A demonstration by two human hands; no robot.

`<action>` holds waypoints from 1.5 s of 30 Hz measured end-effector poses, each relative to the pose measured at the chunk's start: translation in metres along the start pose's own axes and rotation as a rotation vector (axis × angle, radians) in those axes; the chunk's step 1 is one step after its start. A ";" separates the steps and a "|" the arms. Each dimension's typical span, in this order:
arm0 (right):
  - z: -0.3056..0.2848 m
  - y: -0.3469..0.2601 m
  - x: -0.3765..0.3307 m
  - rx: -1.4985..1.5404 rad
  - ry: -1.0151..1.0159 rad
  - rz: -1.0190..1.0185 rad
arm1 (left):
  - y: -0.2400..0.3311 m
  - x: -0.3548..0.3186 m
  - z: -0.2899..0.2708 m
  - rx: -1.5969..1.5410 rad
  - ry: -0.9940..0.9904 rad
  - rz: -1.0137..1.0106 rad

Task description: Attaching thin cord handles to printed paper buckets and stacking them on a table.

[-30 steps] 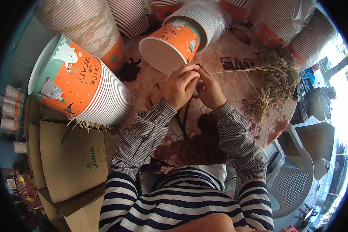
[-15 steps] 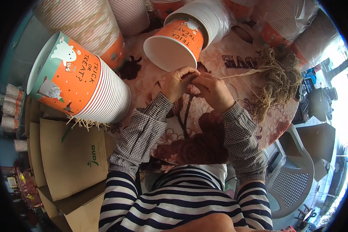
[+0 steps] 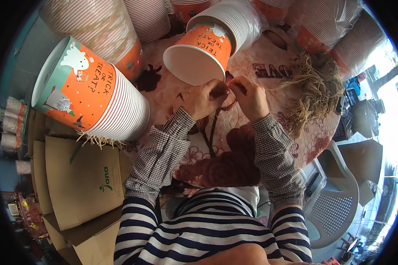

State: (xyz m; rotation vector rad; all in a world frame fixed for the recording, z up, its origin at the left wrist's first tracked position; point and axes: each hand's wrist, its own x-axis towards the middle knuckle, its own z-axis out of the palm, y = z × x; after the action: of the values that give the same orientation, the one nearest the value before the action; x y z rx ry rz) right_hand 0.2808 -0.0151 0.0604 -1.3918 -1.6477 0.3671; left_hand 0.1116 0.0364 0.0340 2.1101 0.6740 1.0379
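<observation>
Just below the mouth of a lying orange paper cup (image 3: 194, 64), my two hands work close together over the table. My left hand (image 3: 202, 100) is closed, its fingers curled and their tips pinched; what lies in them is too small to make out. Beside it, my right hand (image 3: 251, 98) pinches thumb against fingers on what looks like a thin strand of twine. That strand seems to run toward a tangled heap of tan twine (image 3: 317, 95) on the right. The lying cup is partly pushed out of a nested stack of cups (image 3: 243, 26) in clear plastic.
A large leaning stack of orange cups (image 3: 90, 88) with ghost pictures stands at left. More wrapped cup stacks (image 3: 327, 26) line the far side. A flowered cloth (image 3: 216, 170) covers the round table. Cardboard boxes (image 3: 84, 181) stand lower left; a grey plastic chair (image 3: 336, 212) is lower right.
My hands have drawn slightly apart and tilted, the left turning its back upward. The strand that ran taut toward the twine heap now shows only faintly. The lying cup has shifted slightly.
</observation>
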 end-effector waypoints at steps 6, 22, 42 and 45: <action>0.006 -0.001 0.004 0.108 0.184 -0.033 | -0.017 -0.004 0.003 -0.203 0.009 -0.055; -0.012 0.019 -0.002 0.054 -0.528 0.057 | -0.009 0.001 -0.002 -0.309 0.022 -0.083; -0.013 -0.001 0.000 0.321 -0.201 0.251 | -0.009 0.000 0.002 -0.016 0.121 0.034; -0.009 0.000 0.000 0.223 -0.128 0.222 | -0.019 -0.003 0.005 -0.014 0.160 0.037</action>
State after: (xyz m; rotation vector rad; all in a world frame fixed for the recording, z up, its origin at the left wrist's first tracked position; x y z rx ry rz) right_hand 0.2877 -0.0182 0.0655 -1.4063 -1.5034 0.7591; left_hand 0.1112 0.0446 0.0156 2.0499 0.7042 1.2386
